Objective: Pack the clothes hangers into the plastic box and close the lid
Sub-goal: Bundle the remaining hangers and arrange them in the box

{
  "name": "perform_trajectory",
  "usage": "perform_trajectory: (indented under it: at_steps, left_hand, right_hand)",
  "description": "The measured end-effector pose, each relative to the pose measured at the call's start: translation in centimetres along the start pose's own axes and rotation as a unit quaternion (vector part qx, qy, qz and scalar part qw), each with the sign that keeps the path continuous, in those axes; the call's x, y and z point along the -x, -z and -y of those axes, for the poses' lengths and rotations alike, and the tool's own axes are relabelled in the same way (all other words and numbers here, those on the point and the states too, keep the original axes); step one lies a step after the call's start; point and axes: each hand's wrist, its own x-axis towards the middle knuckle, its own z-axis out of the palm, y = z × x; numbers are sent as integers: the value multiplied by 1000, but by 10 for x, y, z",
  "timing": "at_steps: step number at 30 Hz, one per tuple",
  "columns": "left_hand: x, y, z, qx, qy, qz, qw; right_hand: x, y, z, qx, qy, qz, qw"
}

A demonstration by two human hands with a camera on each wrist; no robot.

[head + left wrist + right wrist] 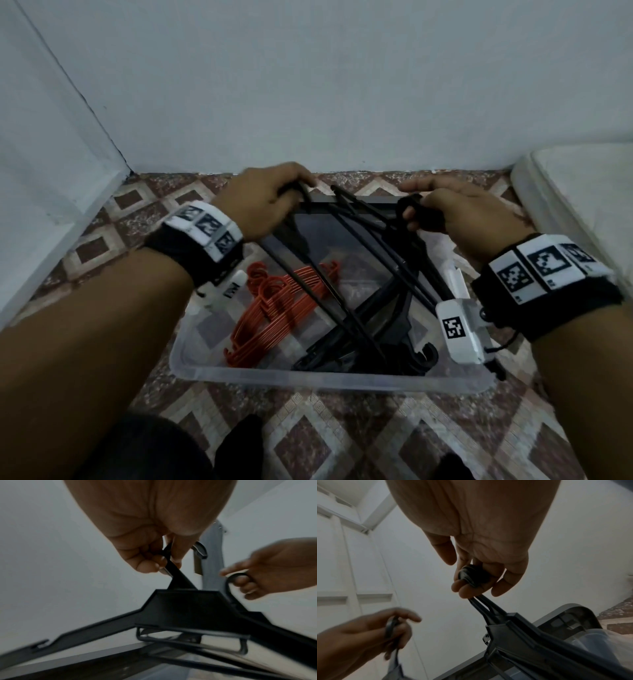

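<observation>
A clear plastic box (308,378) stands on the tiled floor. A bundle of orange hangers (274,308) lies in its left half, and black hangers (376,329) lie tilted across its right half. My left hand (291,190) grips one black hanger (188,608) by its hook above the box's far left. My right hand (416,214) curls round the hooks of a few black hangers (474,576) above the far right. The grey-framed lid (346,199) sits behind the box, partly hidden by the hangers.
A white wall runs just behind the box, with a white door frame (51,205) at the left. A white padded object (582,205) lies on the floor at the right. Patterned floor tiles (342,438) and my dark-clothed legs (154,448) fill the foreground.
</observation>
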Motion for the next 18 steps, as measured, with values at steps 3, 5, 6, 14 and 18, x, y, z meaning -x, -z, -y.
perform_trajectory:
  at_steps: [3, 5, 6, 14, 18]
  left_hand:
    - [-6, -20, -36, -2, -52, 11, 999]
    - [-9, -34, -56, 16, -56, 4, 998]
    - [-10, -40, -64, 42, -49, 1, 998]
    - [2, -91, -37, -71, 50, 224, 971]
    - [36, -146, -12, -257, 77, 518, 812]
  right_hand:
    - [4, -12, -5, 76, 33, 66, 994]
    - [6, -18, -7, 144, 50, 114, 982]
    - [7, -21, -6, 181, 65, 118, 974]
    - [8, -5, 0, 245, 83, 0, 966]
    - [7, -5, -2, 290, 84, -16, 953]
